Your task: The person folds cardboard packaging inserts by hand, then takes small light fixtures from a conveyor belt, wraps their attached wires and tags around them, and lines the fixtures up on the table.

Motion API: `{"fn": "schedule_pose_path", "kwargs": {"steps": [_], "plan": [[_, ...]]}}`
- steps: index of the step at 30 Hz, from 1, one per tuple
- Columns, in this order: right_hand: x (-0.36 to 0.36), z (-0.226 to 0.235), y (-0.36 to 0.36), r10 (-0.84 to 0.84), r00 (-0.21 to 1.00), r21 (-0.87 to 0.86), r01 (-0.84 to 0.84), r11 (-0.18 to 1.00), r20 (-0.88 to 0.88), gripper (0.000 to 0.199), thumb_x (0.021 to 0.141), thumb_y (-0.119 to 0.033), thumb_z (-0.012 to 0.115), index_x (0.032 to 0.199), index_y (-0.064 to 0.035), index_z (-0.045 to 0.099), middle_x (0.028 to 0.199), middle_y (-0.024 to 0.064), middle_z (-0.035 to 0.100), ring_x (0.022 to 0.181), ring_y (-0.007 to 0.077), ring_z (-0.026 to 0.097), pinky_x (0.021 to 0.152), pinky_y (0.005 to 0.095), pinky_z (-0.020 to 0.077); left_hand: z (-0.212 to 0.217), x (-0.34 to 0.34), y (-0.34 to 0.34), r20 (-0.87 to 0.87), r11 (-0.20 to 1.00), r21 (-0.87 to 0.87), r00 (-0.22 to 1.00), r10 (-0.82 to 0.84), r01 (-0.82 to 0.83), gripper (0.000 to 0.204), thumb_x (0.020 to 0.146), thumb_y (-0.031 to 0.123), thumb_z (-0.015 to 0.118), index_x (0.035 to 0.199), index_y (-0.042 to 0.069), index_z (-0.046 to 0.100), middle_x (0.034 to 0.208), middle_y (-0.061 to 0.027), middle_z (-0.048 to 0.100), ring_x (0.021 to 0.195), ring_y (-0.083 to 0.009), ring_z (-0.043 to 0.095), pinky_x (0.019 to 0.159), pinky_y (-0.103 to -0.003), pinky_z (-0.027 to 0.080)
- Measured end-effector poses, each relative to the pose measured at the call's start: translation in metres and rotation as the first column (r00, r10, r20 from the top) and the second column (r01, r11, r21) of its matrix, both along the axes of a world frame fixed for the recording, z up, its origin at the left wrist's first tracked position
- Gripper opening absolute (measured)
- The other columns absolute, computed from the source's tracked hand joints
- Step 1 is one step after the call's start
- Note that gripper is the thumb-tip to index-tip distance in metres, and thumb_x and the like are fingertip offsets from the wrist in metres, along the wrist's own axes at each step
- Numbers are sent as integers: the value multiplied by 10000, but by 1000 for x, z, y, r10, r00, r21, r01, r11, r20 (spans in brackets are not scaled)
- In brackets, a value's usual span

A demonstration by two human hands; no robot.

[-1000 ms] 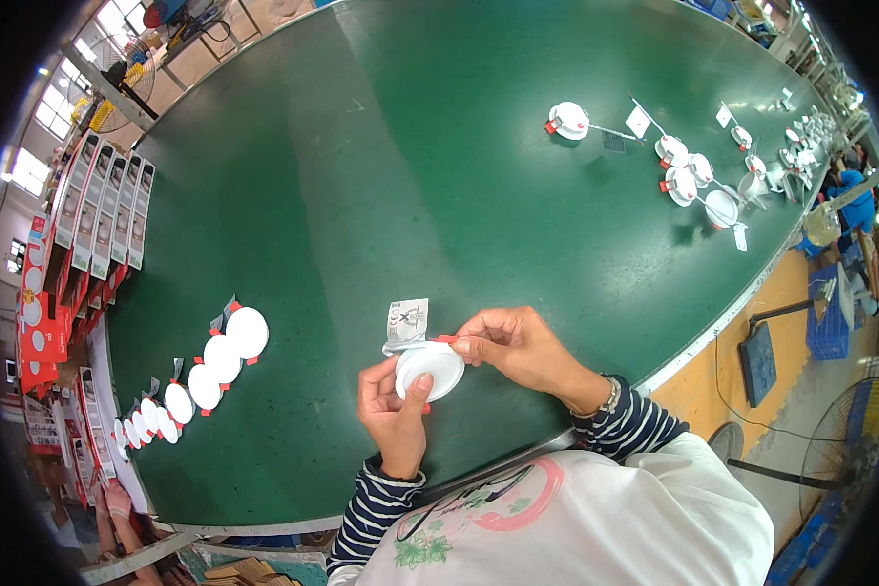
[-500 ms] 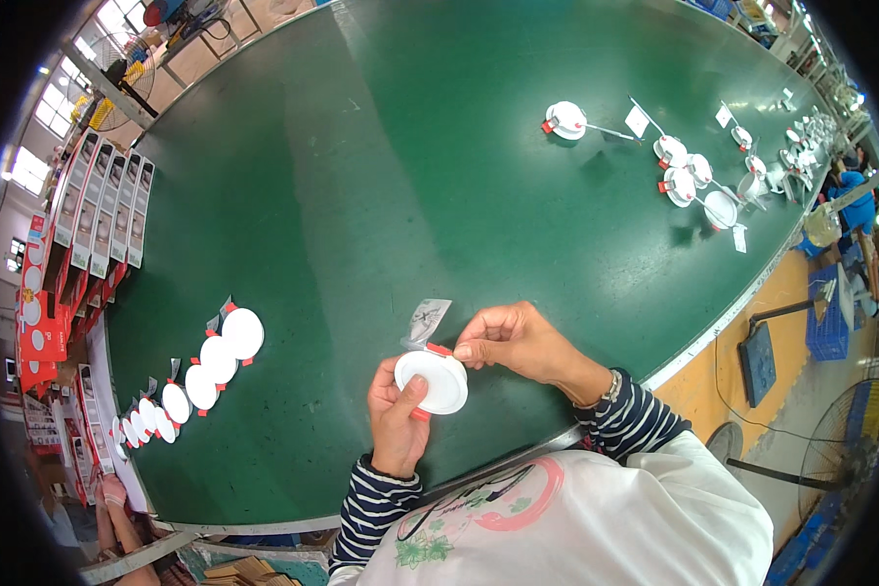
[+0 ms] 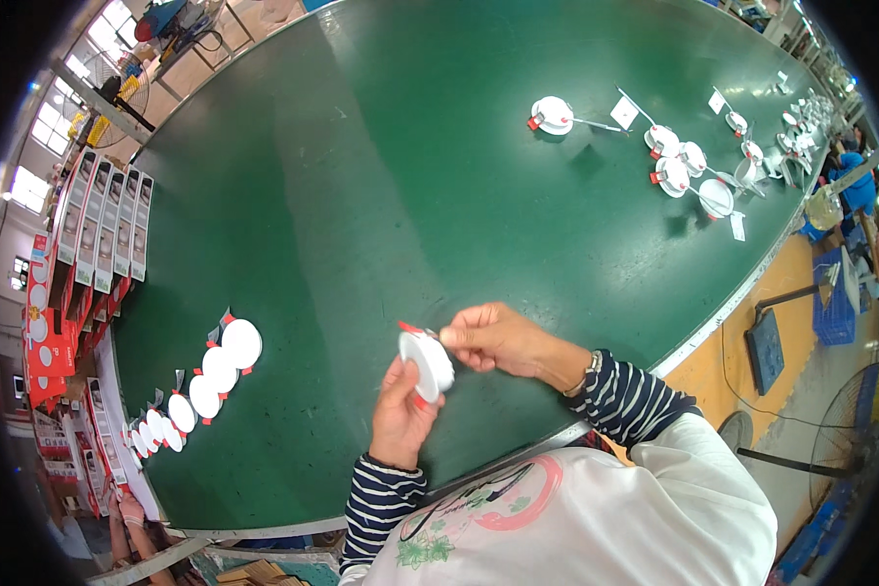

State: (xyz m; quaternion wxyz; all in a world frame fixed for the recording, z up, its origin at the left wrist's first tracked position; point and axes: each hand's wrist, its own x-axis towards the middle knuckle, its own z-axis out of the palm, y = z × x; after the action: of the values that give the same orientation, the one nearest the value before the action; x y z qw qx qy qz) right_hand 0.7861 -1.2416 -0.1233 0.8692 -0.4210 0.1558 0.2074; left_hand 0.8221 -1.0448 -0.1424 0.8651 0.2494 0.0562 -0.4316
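Note:
My left hand (image 3: 402,415) grips a round white downlight (image 3: 418,363) by its rim, thumb on the flat face. The light is tilted partly edge-on, and red clips show at its top and bottom. Against its far right side, my right hand (image 3: 493,337) is closed in a pinch; what sits between thumb and fingers is hidden. To the left, a row of similar white downlights (image 3: 241,344) lies overlapping on the green table (image 3: 293,439), with red clips and small silvery bags showing along its edge.
More white downlights (image 3: 554,115) with cords and tags are scattered at the far right. Stacked boxes (image 3: 98,220) stand along the left edge. Beyond the right edge are a dark scale-like panel (image 3: 765,352), a blue crate (image 3: 832,308) and a fan (image 3: 845,430). Another person's hands (image 3: 130,508) show at lower left.
The downlight in my left hand has turned from face-up to nearly edge-on. My right hand has shifted slightly left, still pinched at its side. The small bag beside it no longer shows.

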Motion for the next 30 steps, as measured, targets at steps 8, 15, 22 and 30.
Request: {"fn": "schedule_pose_path", "kwargs": {"steps": [8, 15, 22, 30], "plan": [[23, -17, -85, -256, 861, -628, 498, 598, 439, 174, 854, -212, 659, 888, -41, 650, 744, 6, 617, 666, 103, 570, 582, 242, 458, 9, 55, 35, 606, 560, 471, 712, 356, -681, 495, 914, 110, 559, 1327, -89, 371, 1234, -167, 515, 1078, -224, 558, 882, -362, 520], [57, -5, -199, 108, 728, -420, 503, -756, 677, 293, 814, -96, 620, 1103, -59, 594, 1163, 153, 552, 997, 302, 566, 864, 413, 424, 12, 45, 34, 934, -61, 278, 285, -218, -959, 524, 874, 102, 601, 1346, -8, 402, 1390, -152, 382, 1243, -265, 411, 944, -377, 426], [40, -1, -239, -58, 939, -561, 153, -814, 340, 123, 849, -148, 590, 778, -50, 609, 754, 98, 651, 754, 296, 615, 701, 457, 406, 10, 29, 13, 920, 142, 229, 166, -355, -963, 394, 823, 28, 604, 1208, -5, 527, 1214, -148, 548, 1112, -291, 517, 947, -388, 408], [8, 17, -142, 237, 769, -717, 640, -276, 594, 119, 828, -137, 627, 825, -23, 662, 746, 133, 632, 712, 317, 592, 661, 389, 450, 13, 14, -17, 873, 388, 170, -44, -486, -906, 442, 755, 28, 669, 1179, 14, 546, 1192, -145, 559, 1126, -323, 512, 964, -412, 398]]}}
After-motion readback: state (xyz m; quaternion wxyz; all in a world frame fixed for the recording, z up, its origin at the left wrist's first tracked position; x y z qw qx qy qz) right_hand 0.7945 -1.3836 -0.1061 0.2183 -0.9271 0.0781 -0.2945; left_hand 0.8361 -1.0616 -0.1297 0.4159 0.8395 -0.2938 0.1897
